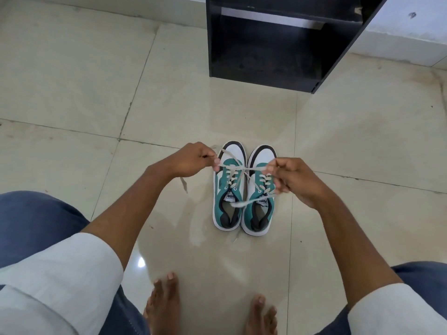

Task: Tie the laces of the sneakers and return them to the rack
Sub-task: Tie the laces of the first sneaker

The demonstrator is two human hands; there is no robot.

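Observation:
Two white, green and black sneakers stand side by side on the floor, toes pointing away from me: the left sneaker [228, 187] and the right sneaker [260, 197]. A cream lace [244, 169] is stretched taut above them, crossed near the middle. My left hand [193, 159] pinches one end just left of the left sneaker's toe. My right hand [294, 178] pinches the other end over the right sneaker, and a loose loop of lace [244, 203] hangs from it across the shoe openings. The black rack [271, 44] stands beyond the sneakers.
Glossy cream floor tiles [96, 93] surround the shoes. My bare feet [164, 305] are close to the bottom edge, with my knees in blue trousers [36, 218] at both sides. A white wall base [406, 37] runs to the right of the rack.

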